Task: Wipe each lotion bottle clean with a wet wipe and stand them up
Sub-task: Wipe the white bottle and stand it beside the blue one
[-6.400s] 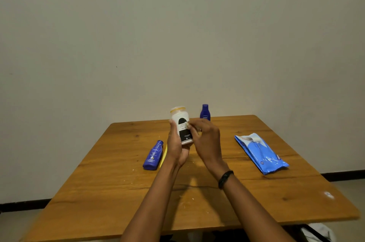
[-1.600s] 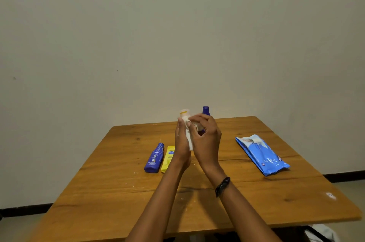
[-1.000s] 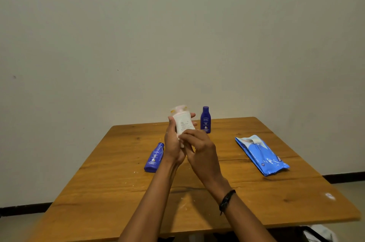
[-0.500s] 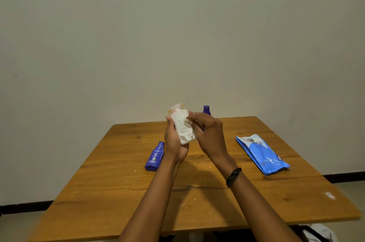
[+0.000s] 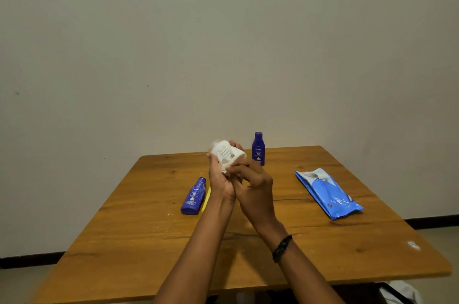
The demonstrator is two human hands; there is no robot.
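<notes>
Tabletop [image 5: 149, 241]: bottle [image 5: 227, 152] (left hand [image 5: 221, 180]), wipe [image 5: 229, 170] (right hand [image 5: 254, 188])

A single head-worn camera looks forward and slightly down across the desk [image 5: 323, 261] toward the wall [image 5: 323, 55] behind it.

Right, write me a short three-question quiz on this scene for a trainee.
1. True or false: the dark blue bottle at the table's far edge lies on its side.
2. Which hand grips the white bottle?
3. The blue wipes pack lies: A) on the table's left side, B) on its right side, C) on the floor.
Key: 1 false, it stands upright; 2 the left hand, while the right hand pinches a wipe at its base; 3 B.
</notes>
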